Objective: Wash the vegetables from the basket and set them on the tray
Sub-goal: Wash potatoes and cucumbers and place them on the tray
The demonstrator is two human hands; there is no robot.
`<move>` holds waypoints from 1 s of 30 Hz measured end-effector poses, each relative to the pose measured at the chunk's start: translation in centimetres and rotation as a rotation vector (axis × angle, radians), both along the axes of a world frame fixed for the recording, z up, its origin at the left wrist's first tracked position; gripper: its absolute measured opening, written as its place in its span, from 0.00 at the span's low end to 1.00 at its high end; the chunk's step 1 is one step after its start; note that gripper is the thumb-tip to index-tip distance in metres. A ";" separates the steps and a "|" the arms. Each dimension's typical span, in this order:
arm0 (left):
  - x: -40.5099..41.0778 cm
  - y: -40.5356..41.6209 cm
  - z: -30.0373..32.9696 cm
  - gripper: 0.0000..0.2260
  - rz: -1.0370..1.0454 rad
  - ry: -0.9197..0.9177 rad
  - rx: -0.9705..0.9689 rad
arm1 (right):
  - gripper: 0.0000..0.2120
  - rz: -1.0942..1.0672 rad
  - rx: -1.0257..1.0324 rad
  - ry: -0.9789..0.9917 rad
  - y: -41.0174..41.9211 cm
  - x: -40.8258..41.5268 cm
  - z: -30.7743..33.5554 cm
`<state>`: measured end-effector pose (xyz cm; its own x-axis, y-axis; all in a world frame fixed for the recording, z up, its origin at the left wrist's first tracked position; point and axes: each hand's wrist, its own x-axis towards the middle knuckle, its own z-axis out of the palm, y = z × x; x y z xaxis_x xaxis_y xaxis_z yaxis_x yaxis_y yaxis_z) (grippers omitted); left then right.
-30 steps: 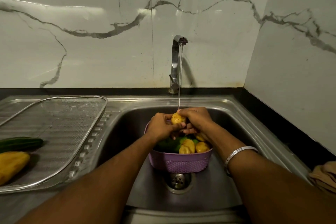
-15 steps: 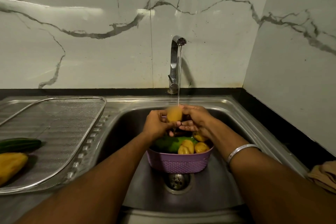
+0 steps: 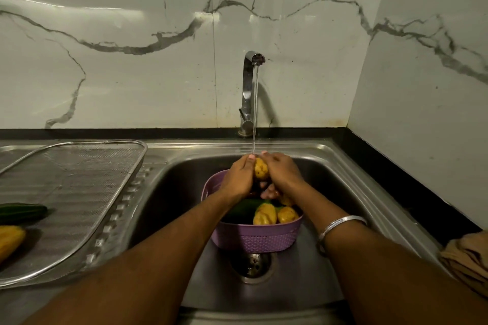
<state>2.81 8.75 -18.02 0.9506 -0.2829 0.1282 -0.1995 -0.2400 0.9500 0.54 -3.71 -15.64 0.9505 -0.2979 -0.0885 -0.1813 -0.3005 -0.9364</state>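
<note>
A small yellow vegetable (image 3: 261,169) is held between both hands under the running water. My left hand (image 3: 239,175) grips its left side and my right hand (image 3: 281,173) grips its right side, fingers curled round it. Below them a purple basket (image 3: 253,239) stands in the sink (image 3: 343,192), holding more yellow vegetables (image 3: 264,214) and a green cucumber (image 3: 241,208). On the left, a metal mesh tray (image 3: 79,179) carries a green cucumber (image 3: 22,212) and a yellow vegetable (image 3: 9,241) at its left edge.
The tap (image 3: 249,87) at the back runs a thin stream onto the hands. The drain (image 3: 252,264) lies just in front of the basket. A brown cloth (image 3: 467,256) sits on the counter at right. Marble walls close the back and right.
Both hands have turned the yellow vegetable under the stream, lifting it slightly; it now stands more upright between the palms. The basket and tray items have not moved.
</note>
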 end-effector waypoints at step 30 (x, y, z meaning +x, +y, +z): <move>0.5 0.9 1.0 0.14 -0.067 -0.406 0.184 | 0.26 -0.062 0.111 -0.029 1.2 0.8 0.8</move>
